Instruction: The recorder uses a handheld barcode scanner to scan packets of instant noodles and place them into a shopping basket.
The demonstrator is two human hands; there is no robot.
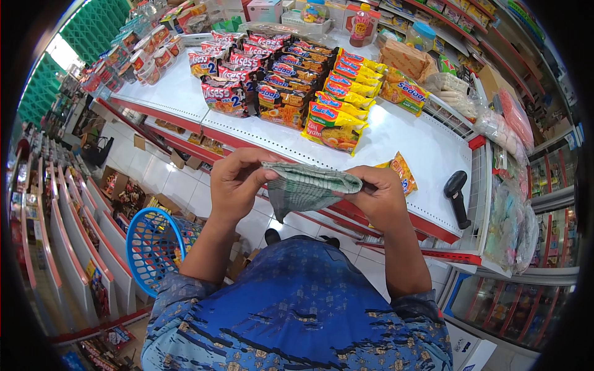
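Between my two hands hangs a folded green checked cloth (306, 188), held up in front of the shelf's red edge. My left hand (239, 185) pinches its left end between thumb and fingers. The right end is gripped by my right hand (378, 192). Beyond the cloth, rows of instant noodle packets stand on a white shelf (260, 134): Sukses packets (225, 97), dark Sedaap packets (283, 104) and yellow Indomie packets (336, 123). An orange snack packet (401, 174) lies behind my right hand, partly hidden by it.
A black barcode scanner (457, 197) lies at the shelf's right end. Cup noodles (151, 60) are stacked at the left. A bottle of tea (359, 28) stands at the back. A blue plastic basket (155, 250) is beside my left forearm. Shelving racks (69, 232) line the left side.
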